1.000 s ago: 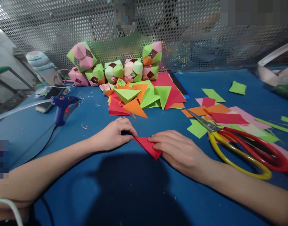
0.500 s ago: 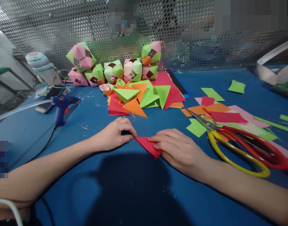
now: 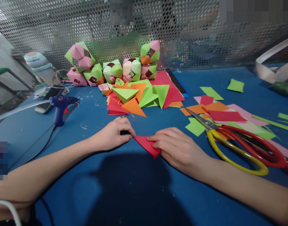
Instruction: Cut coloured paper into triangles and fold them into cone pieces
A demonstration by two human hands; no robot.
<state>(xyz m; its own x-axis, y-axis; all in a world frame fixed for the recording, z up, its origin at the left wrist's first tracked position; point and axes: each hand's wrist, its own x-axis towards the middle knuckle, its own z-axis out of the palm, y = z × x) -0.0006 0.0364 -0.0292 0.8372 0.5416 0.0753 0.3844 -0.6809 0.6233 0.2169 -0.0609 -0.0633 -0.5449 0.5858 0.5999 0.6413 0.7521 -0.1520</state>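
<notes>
A small red folded paper triangle [image 3: 145,144] lies on the blue table between my hands. My left hand [image 3: 118,133] pinches its left corner between thumb and fingertips. Over its right side, my right hand [image 3: 179,149] grips the paper, fingers on top and the thumb hidden beneath the hand. Just beyond sits a pile of folded and flat coloured paper, with a green triangle [image 3: 125,93] and an orange triangle [image 3: 134,107] on top. Scissors [image 3: 235,141] with red and yellow handles rest to the right of my right hand.
Folded paper balls [image 3: 112,71] in pink and green stand in a row before the perforated metal screen [image 3: 193,47]. To the left are a blue glue gun [image 3: 60,110], a phone [image 3: 48,100] and a bottle [image 3: 40,66]. Paper scraps [image 3: 226,116] are scattered at right.
The hands and the red paper hold nearly the same pose. The whole view has shifted very slightly.
</notes>
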